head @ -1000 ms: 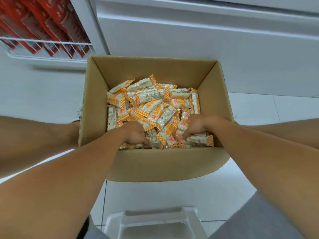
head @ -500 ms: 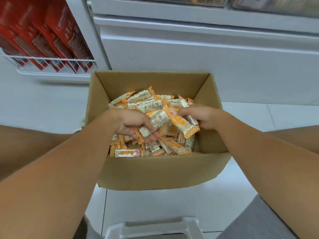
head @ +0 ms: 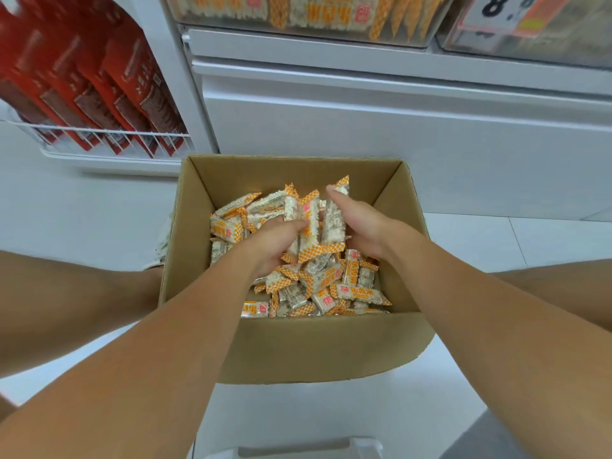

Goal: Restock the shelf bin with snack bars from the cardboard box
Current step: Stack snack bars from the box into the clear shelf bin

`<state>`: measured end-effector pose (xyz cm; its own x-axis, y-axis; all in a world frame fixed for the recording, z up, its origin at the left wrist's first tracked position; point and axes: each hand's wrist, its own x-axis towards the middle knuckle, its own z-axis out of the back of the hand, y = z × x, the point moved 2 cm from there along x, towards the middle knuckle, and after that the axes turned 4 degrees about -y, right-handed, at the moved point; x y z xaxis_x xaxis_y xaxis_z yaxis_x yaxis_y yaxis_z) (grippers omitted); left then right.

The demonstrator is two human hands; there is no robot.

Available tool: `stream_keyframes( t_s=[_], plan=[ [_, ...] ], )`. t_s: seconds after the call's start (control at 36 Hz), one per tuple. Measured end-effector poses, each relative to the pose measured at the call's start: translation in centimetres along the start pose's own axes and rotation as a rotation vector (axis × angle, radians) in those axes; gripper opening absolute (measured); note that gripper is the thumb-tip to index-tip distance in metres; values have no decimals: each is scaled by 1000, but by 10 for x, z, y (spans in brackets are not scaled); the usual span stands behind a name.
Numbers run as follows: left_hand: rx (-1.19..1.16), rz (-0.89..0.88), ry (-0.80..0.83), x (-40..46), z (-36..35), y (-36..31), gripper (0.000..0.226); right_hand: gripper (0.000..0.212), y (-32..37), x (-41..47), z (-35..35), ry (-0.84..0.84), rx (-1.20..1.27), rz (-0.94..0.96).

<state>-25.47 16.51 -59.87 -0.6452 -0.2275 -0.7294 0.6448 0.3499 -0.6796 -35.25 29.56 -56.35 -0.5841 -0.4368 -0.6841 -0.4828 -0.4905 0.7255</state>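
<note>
Step in hand: I judge this the lift-out; a handful of snack bars (head: 316, 223) is raised between both hands above the loose pile in the cardboard box (head: 318, 346)

Left hand (head: 276, 241): my left grip curls round the near side of the bunch, thumb on top; it holds several bars upright

Right hand (head: 359, 226): my right grip presses the far side of the same bunch, fingers wrapped behind the wrappers, thumb lying along them; together the two hands clamp the bars between them

Where the bars are: the held bunch sits over the middle of the box, clear of the pile; the rest lie heaped in the box, orange-checked ends pointing every way

Shelf bin (head: 298, 14): a clear bin at the top of the view, above the box and beyond it, already showing the same orange-and-white wrappers; how full it is I cannot tell

Surroundings: red packets (head: 99, 91) stand in a white wire rack (head: 109, 144) to the left; a price card (head: 506, 11) fronts the neighbouring bin; the box rests on the white floor against the shelf unit

Next move: I reckon the bunch must go up and forward over the bin's rim; the squeeze needs to hold, since slick wrappers held only by side pressure could slip out from below
</note>
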Motion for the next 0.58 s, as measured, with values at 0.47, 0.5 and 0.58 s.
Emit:
stream_keyframes(
  t_s=[0.47, 0.5, 0.58],
  plan=[
    [-116, 48, 64, -6, -1, 12, 135, 59, -1, -2, -12, 45, -137, -10],
    [-82, 49, 37, -7, -1, 12, 137, 51, -2, 0, -11, 49, -155, 4],
    [-3, 38, -52, -5, 0, 14, 145, 44, -4, 0, -6, 54, -107, 22]
  ],
)
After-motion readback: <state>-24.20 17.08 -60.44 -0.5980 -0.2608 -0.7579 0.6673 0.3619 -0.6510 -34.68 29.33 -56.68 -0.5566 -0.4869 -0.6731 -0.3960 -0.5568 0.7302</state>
